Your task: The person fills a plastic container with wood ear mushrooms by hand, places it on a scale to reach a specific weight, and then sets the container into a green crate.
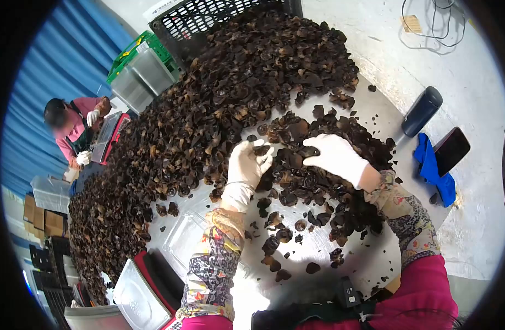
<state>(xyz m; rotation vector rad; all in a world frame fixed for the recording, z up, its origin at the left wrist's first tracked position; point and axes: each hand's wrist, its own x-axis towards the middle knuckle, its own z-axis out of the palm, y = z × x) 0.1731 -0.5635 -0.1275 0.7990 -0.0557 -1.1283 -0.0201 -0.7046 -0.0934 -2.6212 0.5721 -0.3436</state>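
My left hand, in a white glove, is curled at the edge of a small heap, with a dark dried wood ear mushroom piece showing between its bent fingers. Right of it, my right hand, also gloved in white, hovers over or touches the small heap of dried wood ear mushrooms. Its thumb and forefinger are apart, and nothing shows held between them. The pieces are dark brown, curled and cup-shaped. Several loose ones lie on the pale metal table nearer to me.
A large pile of the mushrooms spreads along the far and left side, against a black crate. A bottle, phone and blue cloth lie right. Lidded box stands front left. Another person works far left.
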